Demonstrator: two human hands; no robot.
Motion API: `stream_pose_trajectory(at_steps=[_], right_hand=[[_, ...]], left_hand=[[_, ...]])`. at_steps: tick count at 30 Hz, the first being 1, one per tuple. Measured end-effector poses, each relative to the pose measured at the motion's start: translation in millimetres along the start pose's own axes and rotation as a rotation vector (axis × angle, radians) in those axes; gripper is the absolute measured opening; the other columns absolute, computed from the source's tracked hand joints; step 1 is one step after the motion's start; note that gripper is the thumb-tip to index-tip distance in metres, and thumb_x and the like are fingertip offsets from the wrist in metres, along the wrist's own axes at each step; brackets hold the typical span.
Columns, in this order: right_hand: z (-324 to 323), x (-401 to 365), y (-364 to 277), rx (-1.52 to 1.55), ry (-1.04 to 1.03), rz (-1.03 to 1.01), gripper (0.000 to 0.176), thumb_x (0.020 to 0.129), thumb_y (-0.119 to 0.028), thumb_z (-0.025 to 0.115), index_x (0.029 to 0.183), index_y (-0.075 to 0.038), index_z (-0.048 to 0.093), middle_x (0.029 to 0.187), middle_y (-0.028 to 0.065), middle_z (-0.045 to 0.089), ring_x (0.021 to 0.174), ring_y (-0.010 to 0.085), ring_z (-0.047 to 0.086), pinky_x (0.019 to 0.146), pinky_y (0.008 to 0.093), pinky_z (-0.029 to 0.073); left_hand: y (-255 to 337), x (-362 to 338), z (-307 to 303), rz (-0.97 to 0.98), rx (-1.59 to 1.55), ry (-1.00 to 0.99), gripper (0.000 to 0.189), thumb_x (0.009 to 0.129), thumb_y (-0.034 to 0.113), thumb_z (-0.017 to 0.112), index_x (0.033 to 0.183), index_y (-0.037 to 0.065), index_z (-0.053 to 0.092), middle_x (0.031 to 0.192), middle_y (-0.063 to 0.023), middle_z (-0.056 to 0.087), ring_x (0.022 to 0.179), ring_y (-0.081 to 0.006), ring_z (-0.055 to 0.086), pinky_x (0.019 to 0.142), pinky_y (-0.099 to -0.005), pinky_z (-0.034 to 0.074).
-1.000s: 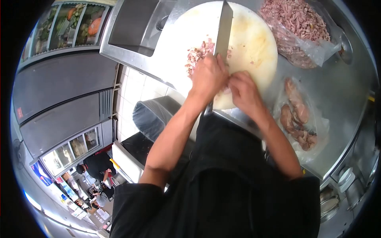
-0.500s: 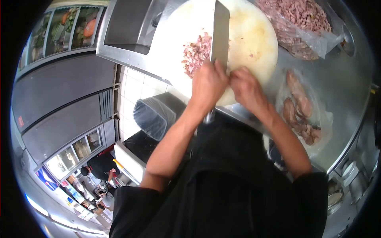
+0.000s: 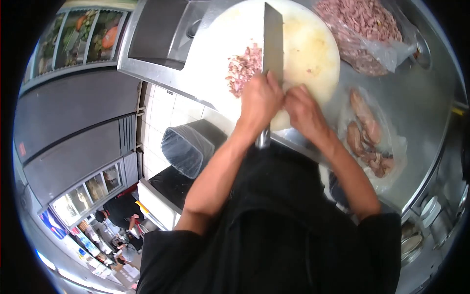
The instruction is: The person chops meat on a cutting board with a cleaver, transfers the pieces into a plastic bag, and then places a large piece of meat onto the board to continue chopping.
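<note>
A large cleaver [image 3: 273, 44] stands over the round white cutting board [image 3: 313, 54], its blade pointing away from me. My left hand [image 3: 260, 98] is closed around the base of the cleaver, whose metal handle end shows below the wrist. Just right of the blade, my right hand [image 3: 302, 109] is closed, its fingertips bent in near my left hand; whatever they may hold is hidden. Chopped pink meat [image 3: 244, 70] lies on the board to the left of the blade.
A plastic bag of chopped meat [image 3: 367, 36] sits at the upper right. Larger meat pieces [image 3: 364, 122] lie on plastic at the right. A sink [image 3: 155, 36] is upper left, a lined bin [image 3: 186, 149] below. A person in black [image 3: 120, 213] stands far lower left.
The view has shifted slightly. Both hands and the cleaver keep nearly the same place over the board, with the hands marginally lower relative to the blade's surroundings unclear.
</note>
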State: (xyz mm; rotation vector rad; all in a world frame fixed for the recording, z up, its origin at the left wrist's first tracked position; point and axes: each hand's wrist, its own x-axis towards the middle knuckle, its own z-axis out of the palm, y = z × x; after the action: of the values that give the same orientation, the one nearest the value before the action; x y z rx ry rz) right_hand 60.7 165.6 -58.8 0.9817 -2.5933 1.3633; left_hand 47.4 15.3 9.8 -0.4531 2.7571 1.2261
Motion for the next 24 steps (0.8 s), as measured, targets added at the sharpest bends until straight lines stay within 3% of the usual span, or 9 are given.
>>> stream_pose_trajectory(at_steps=[4,6,7,14,17,19,21,22,24], right_hand=[[-3.7,3.4,-10.2,0.059,0.077,0.138,0.022,0.079,-0.003,0.076,0.099,0.000,0.067,0.105,0.0154,0.062,0.105,0.0343,0.058,0.091,0.0416,0.049],[0.1,10.4,-24.6,0.025,0.185,0.168,0.038,0.078,-0.012,0.082,0.110,0.000,0.066,0.115,0.0188,0.061,0.114,0.0371,0.056,0.099,0.0445,0.047],[6.7,10.3,-26.4,-0.068,0.107,0.174,0.067,0.077,-0.026,0.086,0.133,-0.002,0.057,0.133,0.0234,0.054,0.126,0.0419,0.050,0.109,0.0498,0.041],[54.2,58.0,-43.5,0.154,0.473,0.299,0.077,0.089,-0.035,0.078,0.148,0.000,0.042,0.147,0.0261,0.047,0.135,0.0428,0.045,0.112,0.0516,0.038],[39.7,91.0,-61.6,0.792,0.392,0.632,0.046,0.099,-0.030,0.066,0.132,0.000,0.055,0.112,0.0211,0.067,0.102,0.0342,0.065,0.092,0.0428,0.052],[53.3,95.1,-44.0,0.646,0.475,0.529,0.027,0.103,-0.023,0.061,0.118,-0.001,0.063,0.090,0.0136,0.071,0.079,0.0298,0.068,0.077,0.0382,0.055],[45.8,85.4,-45.7,0.390,0.512,0.530,0.026,0.102,-0.022,0.063,0.116,0.000,0.064,0.092,0.0127,0.071,0.081,0.0292,0.068,0.076,0.0383,0.055],[40.3,78.0,-49.3,0.269,0.523,0.531,0.025,0.101,-0.021,0.063,0.115,0.000,0.065,0.092,0.0123,0.071,0.082,0.0288,0.068,0.076,0.0383,0.055],[35.5,55.0,-47.6,-0.068,0.328,0.450,0.062,0.087,-0.037,0.078,0.134,-0.003,0.056,0.126,0.0204,0.061,0.121,0.0379,0.055,0.102,0.0481,0.045]], left_hand=[[14.1,28.1,-39.7,-0.142,-0.151,-0.040,0.042,0.105,0.025,0.054,0.083,-0.010,0.062,0.057,-0.0162,0.061,0.047,-0.0228,0.063,0.047,-0.0398,0.049],[5.9,27.8,-63.8,-0.157,-0.178,-0.035,0.041,0.106,0.026,0.054,0.086,-0.009,0.062,0.056,-0.0124,0.059,0.045,-0.0191,0.059,0.044,-0.0373,0.047],[3.1,27.0,-75.3,-0.130,-0.195,-0.018,0.040,0.105,0.027,0.056,0.087,-0.008,0.062,0.056,-0.0101,0.057,0.044,-0.0172,0.057,0.043,-0.0362,0.045],[-5.4,23.4,-117.4,-0.179,-0.407,-0.197,0.043,0.106,0.038,0.058,0.090,-0.002,0.061,0.053,0.0000,0.047,0.038,-0.0088,0.042,0.035,-0.0274,0.034],[-13.5,29.9,-105.6,-0.139,-0.509,-0.279,0.041,0.106,0.038,0.058,0.095,-0.002,0.062,0.054,-0.0012,0.049,0.038,-0.0090,0.042,0.034,-0.0270,0.033],[-15.6,36.0,-103.4,-0.100,-0.484,-0.284,0.041,0.106,0.037,0.058,0.095,-0.002,0.063,0.054,-0.0033,0.050,0.039,-0.0108,0.044,0.036,-0.0289,0.035],[-27.7,46.0,-111.5,-0.075,-0.408,-0.261,0.041,0.105,0.035,0.060,0.092,-0.004,0.063,0.055,-0.0081,0.054,0.040,-0.0140,0.048,0.040,-0.0334,0.039],[-63.4,62.8,-107.0,0.232,-0.077,-0.097,0.038,0.104,0.033,0.061,0.087,-0.001,0.060,0.054,-0.0160,0.054,0.041,-0.0265,0.054,0.045,-0.0421,0.044],[-72.4,69.2,-126.2,0.494,0.284,0.010,0.036,0.102,0.030,0.061,0.082,0.001,0.056,0.057,-0.0230,0.056,0.049,-0.0403,0.060,0.051,-0.0496,0.047]])
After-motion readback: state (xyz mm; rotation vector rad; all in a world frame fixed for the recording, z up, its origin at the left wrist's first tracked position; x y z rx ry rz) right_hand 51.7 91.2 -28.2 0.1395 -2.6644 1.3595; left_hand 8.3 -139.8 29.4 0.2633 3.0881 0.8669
